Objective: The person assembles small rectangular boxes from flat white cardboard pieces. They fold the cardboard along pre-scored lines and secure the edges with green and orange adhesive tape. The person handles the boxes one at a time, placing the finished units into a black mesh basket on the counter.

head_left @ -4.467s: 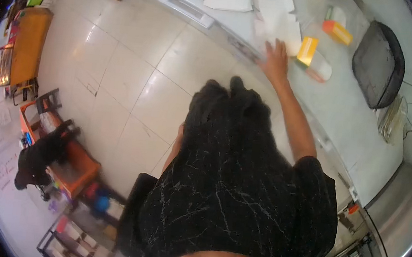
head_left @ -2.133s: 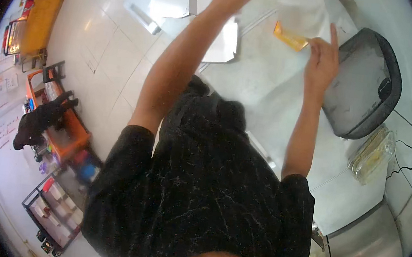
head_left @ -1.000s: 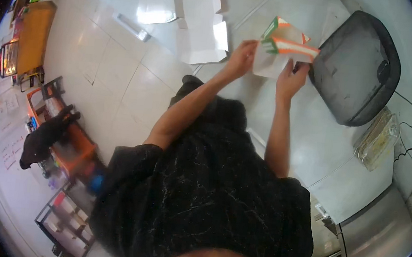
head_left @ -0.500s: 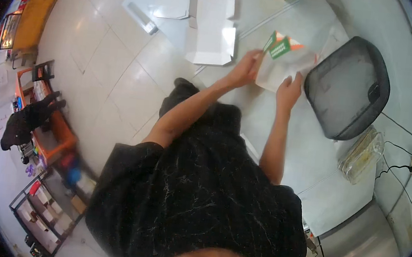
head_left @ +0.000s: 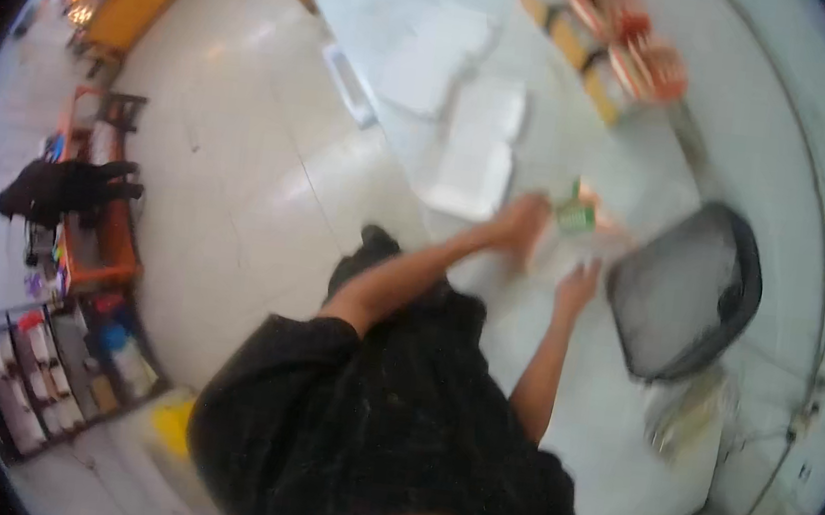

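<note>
A white paper piece with green and orange print [head_left: 576, 214], either a bag or a carton, is held up over the table between both my hands. My left hand [head_left: 525, 224] grips its left edge with fingers closed. On its near right side my right hand [head_left: 579, 283] pinches the paper, though motion blurs the fingers. Just beyond my left hand an unfolded white cardboard box [head_left: 479, 149] lies on the table [head_left: 606, 429]. To the right of my right hand rests a dark grey, rounded bag or case [head_left: 680, 296] with a lighter grey top.
Clear plastic containers [head_left: 687, 417] sit beyond the dark case, near the wall. Flat white sheets [head_left: 433, 59] lie farther along the table. Red-and-white packs [head_left: 644, 61] stand by a yellow-edged box [head_left: 570, 48]. Across the floor, a person in black [head_left: 72, 192] is beside an orange cart [head_left: 107, 246].
The view has swung and blurred, so the table sits lower and the red-and-white packs have come into sight. Both hands still hold the printed paper piece.
</note>
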Motion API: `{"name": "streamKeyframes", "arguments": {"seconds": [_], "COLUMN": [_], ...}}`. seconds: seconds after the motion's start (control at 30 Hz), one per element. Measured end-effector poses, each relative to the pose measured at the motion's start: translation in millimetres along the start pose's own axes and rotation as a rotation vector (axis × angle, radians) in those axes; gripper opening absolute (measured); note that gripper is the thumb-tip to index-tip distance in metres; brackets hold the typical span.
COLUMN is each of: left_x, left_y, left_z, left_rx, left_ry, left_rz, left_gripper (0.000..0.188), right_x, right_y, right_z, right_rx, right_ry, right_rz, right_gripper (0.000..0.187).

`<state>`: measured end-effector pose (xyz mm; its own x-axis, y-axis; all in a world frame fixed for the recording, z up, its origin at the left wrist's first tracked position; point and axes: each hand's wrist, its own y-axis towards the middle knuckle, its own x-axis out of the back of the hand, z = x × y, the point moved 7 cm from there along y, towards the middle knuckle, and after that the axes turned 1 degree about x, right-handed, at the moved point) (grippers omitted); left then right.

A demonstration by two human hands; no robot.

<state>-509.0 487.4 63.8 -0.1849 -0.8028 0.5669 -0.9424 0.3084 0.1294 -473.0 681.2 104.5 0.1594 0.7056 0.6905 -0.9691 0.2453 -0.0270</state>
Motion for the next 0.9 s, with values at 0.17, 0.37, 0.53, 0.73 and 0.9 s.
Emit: {"name": "streamKeyframes", "arguments": {"seconds": [0.17,0.37,0.53,0.73,0.9], "left_x": [-2.1,18.2,3.9,5.7,-10.8], "left_y": [20.0,15.0,5.9,-2.7,-17.0], "left_z": [8.3,-8.6,6.2,-9.2,-29.7], "left_rx": [-0.062,0.292,0.226,0.251,0.17], "left_ry": [-0.427,-0.255,-0.242,-0.495,-0.729], "left_rz": [-0.094,-0.068,-0.081,-0.008,0.026], "left_gripper": [0.051,0.032,0.03,0.038,0.07], "right_x": [-4.1,5.2,-2.8,5.1,-3.7], "right_y": [-5.7,9.3,5.5,-9.1,-12.9], "right_z": [-19.1,-12.6,2.1,27.7,14.7], "right_rx": [-0.007,-0.04,0.03,-0.211,-0.278], "right_ry": [-0.011,0.024,-0.124,-0.34,-0.401], "right_rz": [0.037,0.122,0.073,0.005,-0.055], "right_gripper": [0.038,0.042,0.041,0.044,0.043]}}
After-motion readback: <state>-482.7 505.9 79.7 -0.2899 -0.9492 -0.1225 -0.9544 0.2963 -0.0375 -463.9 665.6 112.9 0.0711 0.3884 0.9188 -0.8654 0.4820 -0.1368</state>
